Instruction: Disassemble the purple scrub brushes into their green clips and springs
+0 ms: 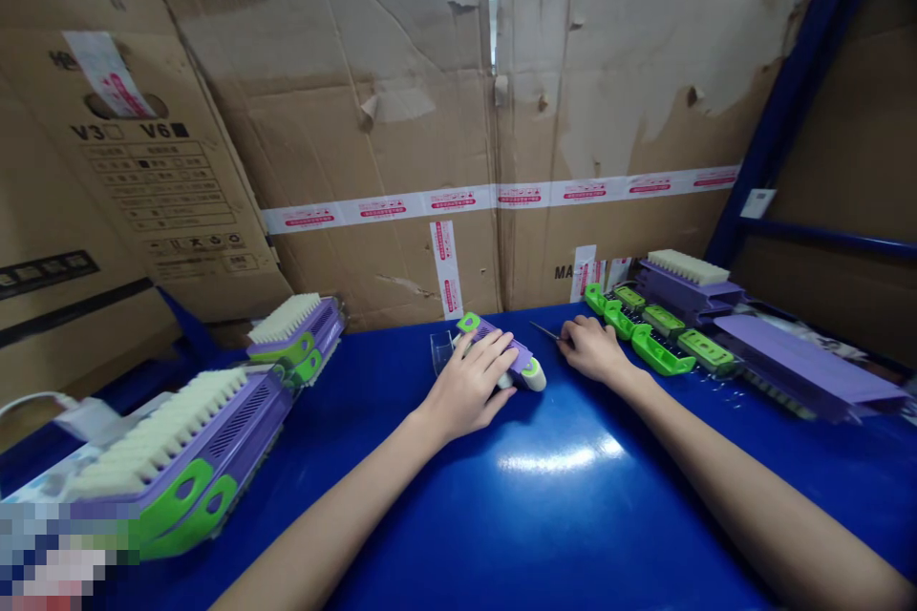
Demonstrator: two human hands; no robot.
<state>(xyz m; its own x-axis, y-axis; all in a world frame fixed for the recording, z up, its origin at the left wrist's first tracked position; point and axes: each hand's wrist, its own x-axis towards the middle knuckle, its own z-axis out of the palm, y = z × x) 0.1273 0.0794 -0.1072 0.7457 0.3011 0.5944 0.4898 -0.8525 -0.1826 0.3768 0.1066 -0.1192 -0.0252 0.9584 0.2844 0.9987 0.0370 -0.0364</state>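
Observation:
My left hand [474, 382] lies over a purple-and-green brush [531, 362] on the blue table, its fingers across the top and the thumb along the near side. Much of the brush is hidden beneath the palm. Just left of it stands a small clear plastic piece [441, 351]. To the right, my right hand [591, 348] is closed on a thin pointed metal tool [545, 331]; its tip points left toward the brush, apart from it. The tool's handle end is hidden in the fingers, so its exact kind does not show.
Brushes with cream bristles [161, 430] are stacked at the left beside a white plug [86, 415]. Bright green parts [659, 353], paler green pieces [706, 350] and purple housings [806, 363] lie at the right. Cardboard panels [387, 134] wall the back, and a blue post [778, 95] stands right.

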